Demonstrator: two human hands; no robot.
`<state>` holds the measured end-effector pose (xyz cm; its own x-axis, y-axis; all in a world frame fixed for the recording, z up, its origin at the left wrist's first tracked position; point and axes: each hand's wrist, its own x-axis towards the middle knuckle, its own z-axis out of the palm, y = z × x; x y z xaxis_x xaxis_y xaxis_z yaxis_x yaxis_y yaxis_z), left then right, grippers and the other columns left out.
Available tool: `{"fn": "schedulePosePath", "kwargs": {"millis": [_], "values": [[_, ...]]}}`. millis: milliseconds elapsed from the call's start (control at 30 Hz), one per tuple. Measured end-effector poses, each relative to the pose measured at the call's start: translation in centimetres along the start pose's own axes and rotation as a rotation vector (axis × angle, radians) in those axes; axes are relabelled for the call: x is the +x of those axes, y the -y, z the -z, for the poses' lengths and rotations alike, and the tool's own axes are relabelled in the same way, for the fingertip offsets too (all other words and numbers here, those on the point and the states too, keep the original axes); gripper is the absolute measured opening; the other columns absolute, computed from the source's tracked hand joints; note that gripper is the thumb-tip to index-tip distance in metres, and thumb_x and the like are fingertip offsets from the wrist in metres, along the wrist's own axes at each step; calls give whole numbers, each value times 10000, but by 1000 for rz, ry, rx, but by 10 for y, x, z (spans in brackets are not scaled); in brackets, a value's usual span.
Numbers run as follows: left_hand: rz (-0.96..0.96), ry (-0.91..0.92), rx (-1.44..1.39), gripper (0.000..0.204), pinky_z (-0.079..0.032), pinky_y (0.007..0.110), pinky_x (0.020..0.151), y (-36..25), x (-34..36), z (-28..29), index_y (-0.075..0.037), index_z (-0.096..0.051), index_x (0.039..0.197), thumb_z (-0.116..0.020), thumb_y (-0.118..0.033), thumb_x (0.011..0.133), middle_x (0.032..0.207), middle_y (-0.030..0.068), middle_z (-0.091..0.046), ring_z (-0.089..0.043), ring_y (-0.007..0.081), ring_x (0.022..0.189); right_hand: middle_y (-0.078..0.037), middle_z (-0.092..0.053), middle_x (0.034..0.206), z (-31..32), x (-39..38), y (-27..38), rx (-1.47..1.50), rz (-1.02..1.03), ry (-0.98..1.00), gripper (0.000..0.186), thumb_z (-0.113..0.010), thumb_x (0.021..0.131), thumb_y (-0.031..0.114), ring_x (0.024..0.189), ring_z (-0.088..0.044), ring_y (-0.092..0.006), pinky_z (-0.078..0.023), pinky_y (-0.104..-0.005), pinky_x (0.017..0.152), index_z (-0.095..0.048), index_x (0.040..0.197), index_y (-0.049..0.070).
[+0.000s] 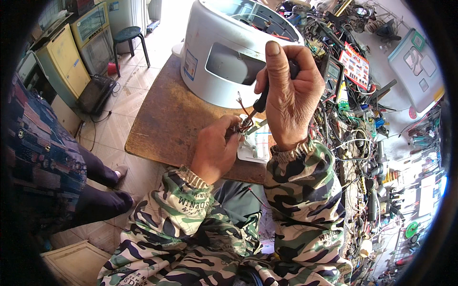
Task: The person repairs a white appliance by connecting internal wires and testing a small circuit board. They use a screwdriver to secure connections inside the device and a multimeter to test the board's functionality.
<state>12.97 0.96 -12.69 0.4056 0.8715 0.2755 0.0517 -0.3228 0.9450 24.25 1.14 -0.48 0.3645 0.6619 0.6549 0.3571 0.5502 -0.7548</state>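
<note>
My right hand (291,90) is closed around the black handle of a screwdriver (261,102), index finger stretched up along it, the tip aimed down at a knot of thin red wires (244,117). My left hand (217,148) is pinched shut on those wires and on the small part they run into, pressing it against a white panel piece (255,145) that lies at the near edge of the worktop (162,119).

From this angle I judge the main risk to be the tip skating off. It meets the part at a slant, and my left fingertips sit right beside the contact point, so a slip would drive the blade into them or into the wire insulation. The wires look thin, and one bare end sticks up free; too much twist or pull could snap a strand or tear it out of its terminal.

The white panel piece overhangs the near edge and only my left hand steadies it, so downward pressure could tip it into my lap. The big white appliance housing (229,52) stands just behind on the far side and crowds the handle. The tangle of cables and tools (353,124) off the right edge could snag my sleeve.
</note>
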Motion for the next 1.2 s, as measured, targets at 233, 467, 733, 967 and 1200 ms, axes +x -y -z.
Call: {"fn": "schedulePosePath", "kwargs": {"millis": [233, 467, 733, 967, 1200], "values": [[-38, -19, 11, 216, -560, 374, 788, 2, 0, 2, 27, -670, 1119, -647, -34, 913, 960, 181, -748, -756, 278, 886, 1, -569, 623, -2, -3, -5, -8, 7, -10, 299, -707, 1017, 271, 519, -524, -68, -388, -222, 486, -602, 928, 5], [-50, -25, 14, 211, -553, 383, 783, 5, 1, 0, 20, -679, 1098, -664, -50, 899, 963, 190, -743, -750, 296, 890, -5, -568, 611, 0, -2, -6, -17, 20, -4, 298, -698, 1022, 270, 520, -529, -69, -389, -219, 491, -599, 929, 5], [-50, -36, 13, 237, -552, 400, 802, 1, 0, 1, 24, -673, 1118, -659, -31, 888, 965, 206, -736, -740, 332, 906, -10, -574, 602, 0, -1, -3, -5, 7, 8, 299, -685, 1031, 269, 512, -517, -70, -379, -221, 492, -599, 921, 5], [9, -8, -29, 228, -551, 387, 815, -2, 0, 6, 31, -679, 1112, -665, -44, 897, 996, 203, -738, -742, 314, 927, -9, -575, 592, -3, -4, -6, -65, -10, 2, 293, -679, 1035, 269, 519, -521, -66, -377, -218, 496, -599, 933, 7], [-3, -10, 30, 237, -553, 388, 820, 11, 0, 0, 28, -666, 1131, -666, -40, 903, 978, 207, -737, -744, 314, 927, 7, -574, 654, 9, -5, -4, 123, 53, -74, 267, -699, 1021, 218, 534, -529, -51, -406, -212, 485, -589, 928, -7]]}}
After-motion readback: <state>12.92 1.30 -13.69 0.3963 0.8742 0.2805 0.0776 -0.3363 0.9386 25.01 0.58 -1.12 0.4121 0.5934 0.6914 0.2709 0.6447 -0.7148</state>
